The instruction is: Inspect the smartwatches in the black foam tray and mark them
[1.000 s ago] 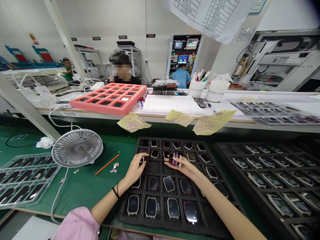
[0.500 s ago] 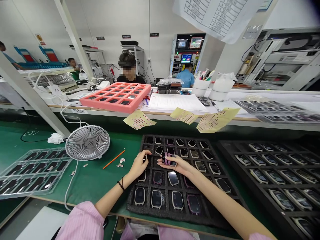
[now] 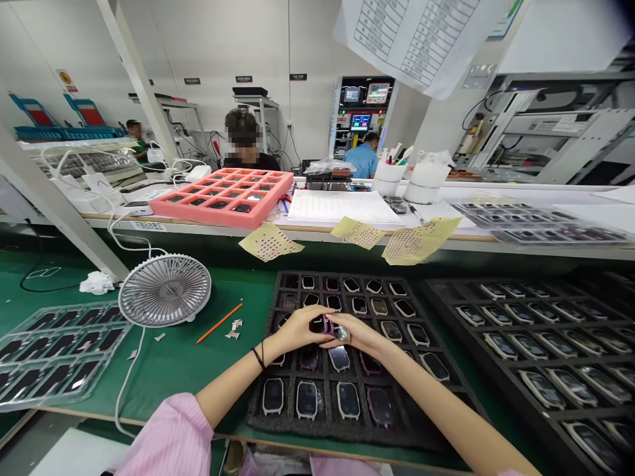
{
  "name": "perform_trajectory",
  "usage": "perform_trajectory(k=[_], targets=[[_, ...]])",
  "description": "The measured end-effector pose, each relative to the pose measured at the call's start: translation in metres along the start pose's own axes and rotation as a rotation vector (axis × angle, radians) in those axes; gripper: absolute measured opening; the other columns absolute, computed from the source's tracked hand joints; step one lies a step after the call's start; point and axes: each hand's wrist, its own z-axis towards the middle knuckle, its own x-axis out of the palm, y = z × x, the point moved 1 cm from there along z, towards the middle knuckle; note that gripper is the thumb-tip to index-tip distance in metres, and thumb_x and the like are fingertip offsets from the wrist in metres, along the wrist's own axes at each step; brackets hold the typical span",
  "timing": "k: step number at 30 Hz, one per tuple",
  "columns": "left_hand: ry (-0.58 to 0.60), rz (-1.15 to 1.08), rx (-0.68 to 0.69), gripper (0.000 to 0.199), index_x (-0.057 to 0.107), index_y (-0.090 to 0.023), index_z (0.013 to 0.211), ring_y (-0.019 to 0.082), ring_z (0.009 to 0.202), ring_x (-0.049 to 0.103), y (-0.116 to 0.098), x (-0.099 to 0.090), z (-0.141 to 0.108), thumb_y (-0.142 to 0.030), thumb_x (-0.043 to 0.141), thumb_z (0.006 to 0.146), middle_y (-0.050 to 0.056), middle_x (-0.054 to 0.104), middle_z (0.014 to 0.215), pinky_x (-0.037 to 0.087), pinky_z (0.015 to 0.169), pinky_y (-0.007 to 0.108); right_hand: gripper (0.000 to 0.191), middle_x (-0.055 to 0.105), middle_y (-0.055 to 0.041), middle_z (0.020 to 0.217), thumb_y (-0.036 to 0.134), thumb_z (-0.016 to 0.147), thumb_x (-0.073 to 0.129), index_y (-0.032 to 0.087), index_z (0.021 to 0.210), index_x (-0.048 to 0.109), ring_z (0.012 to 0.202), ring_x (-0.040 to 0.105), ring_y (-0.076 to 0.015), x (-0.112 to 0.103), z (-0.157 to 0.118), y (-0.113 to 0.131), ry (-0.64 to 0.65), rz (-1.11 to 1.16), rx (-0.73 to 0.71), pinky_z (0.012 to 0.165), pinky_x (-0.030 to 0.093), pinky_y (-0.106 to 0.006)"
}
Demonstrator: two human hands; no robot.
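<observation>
My left hand (image 3: 301, 326) and my right hand (image 3: 358, 334) meet above the black foam tray (image 3: 337, 430). Between them is a small purple-framed watch case (image 3: 327, 325) with a dark face. Fingers of both hands curl around it and hide much of it. A clear, shiny bit shows by the right fingers, too small to make out. Rows of watch cases with dark screens lie in the tray's pockets, among them a pale-framed watch case (image 3: 348, 400) and another with a purple rim (image 3: 380, 406).
To the right stands a second foam tray (image 3: 446, 304) of watch cases. Leftward are a white fan (image 3: 166, 291), an orange stick (image 3: 219, 323), small scraps (image 3: 234, 329) and a clear plastic tray (image 3: 106, 350). A pink foam tray (image 3: 208, 215) sits on the shelf; a person (image 3: 243, 142) is behind it.
My left hand has moved right from the tray's left pockets to join my right hand at the purple watch case. The whole view has shifted slightly.
</observation>
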Motion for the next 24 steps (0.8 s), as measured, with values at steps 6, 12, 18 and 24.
perform_trajectory(k=[6, 12, 18, 24], targets=[[0.159, 0.140, 0.037, 0.053, 0.059, -0.022, 0.122, 0.025, 0.107, 0.062, 0.005, 0.021, 0.026, -0.022, 0.076, 0.072, 0.009, 0.066, 0.117, 0.048, 0.093, 0.037, 0.042, 0.066, -0.0069, 0.081, 0.056, 0.082, 0.051, 0.018, 0.078, 0.069, 0.084, 0.064, -0.0247, -0.048, -0.014, 0.015, -0.254, -0.671, -0.283, 0.082, 0.051, -0.042], [0.145, 0.156, -0.029, 0.049, 0.059, -0.022, 0.120, 0.022, 0.109, 0.060, 0.011, 0.003, 0.024, -0.030, 0.075, 0.075, 0.007, 0.065, 0.116, 0.047, 0.095, 0.033, 0.025, 0.067, -0.0067, 0.092, 0.039, 0.086, 0.052, 0.019, 0.093, 0.067, 0.091, 0.062, -0.0251, -0.053, -0.015, 0.003, -0.278, -0.933, -0.353, 0.090, 0.045, -0.044], [0.203, 0.392, -0.050, 0.046, 0.053, -0.023, 0.128, 0.023, 0.117, 0.054, 0.018, -0.018, -0.007, -0.029, 0.065, 0.084, 0.008, 0.060, 0.123, 0.043, 0.100, 0.038, 0.033, 0.060, -0.0149, 0.114, 0.029, 0.094, 0.040, 0.017, 0.118, 0.059, 0.110, 0.054, -0.0295, -0.029, -0.028, 0.000, -0.373, -1.412, -0.584, 0.097, 0.040, -0.053], [0.361, 0.559, 0.016, 0.047, 0.030, -0.029, 0.145, 0.021, 0.142, 0.025, 0.011, -0.007, -0.027, -0.040, 0.031, 0.099, 0.005, 0.033, 0.152, 0.016, 0.116, 0.050, 0.053, 0.038, -0.0114, 0.150, 0.045, 0.098, 0.032, 0.019, 0.144, 0.036, 0.141, 0.029, -0.0233, -0.019, -0.027, -0.017, -0.107, -1.557, -0.545, 0.115, 0.023, -0.051]])
